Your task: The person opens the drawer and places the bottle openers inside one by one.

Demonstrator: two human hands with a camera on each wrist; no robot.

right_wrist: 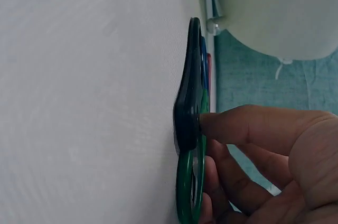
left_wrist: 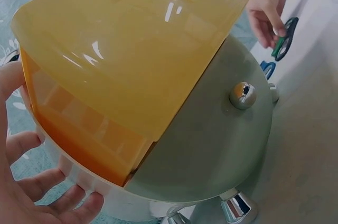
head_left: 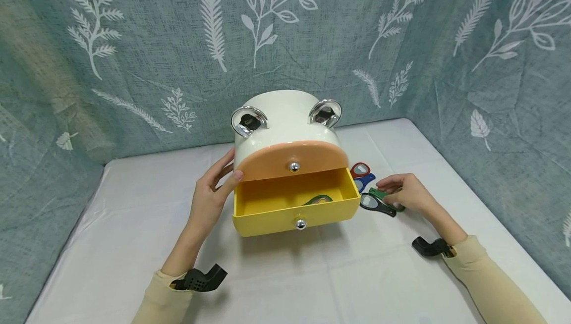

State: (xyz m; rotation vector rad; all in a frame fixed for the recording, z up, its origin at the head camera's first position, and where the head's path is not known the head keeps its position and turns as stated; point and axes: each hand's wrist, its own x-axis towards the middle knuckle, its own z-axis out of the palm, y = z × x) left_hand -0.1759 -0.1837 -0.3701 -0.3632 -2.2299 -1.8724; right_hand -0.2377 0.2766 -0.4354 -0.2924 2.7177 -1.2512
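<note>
A white frog-faced drawer cabinet (head_left: 285,111) stands on the cloth, its upper orange drawer (head_left: 267,158) shut. Its lower yellow drawer (head_left: 272,219) is pulled out, with a green-rimmed bottle opener (head_left: 319,199) inside. My left hand (head_left: 209,197) holds the cabinet's left side, thumb at the front edge and fingers against the white wall (left_wrist: 124,200). To the right of the cabinet, my right hand (head_left: 410,195) pinches a green bottle opener (right_wrist: 184,192) lying low at the cloth. A black bottle opener (head_left: 376,204) overlaps it closely in the right wrist view.
A blue bottle opener (head_left: 365,182) and a red one (head_left: 360,169) lie beside the cabinet's right side. White cloth (head_left: 134,225) covers the table. Leaf-patterned curtains (head_left: 169,56) hang behind and along both sides.
</note>
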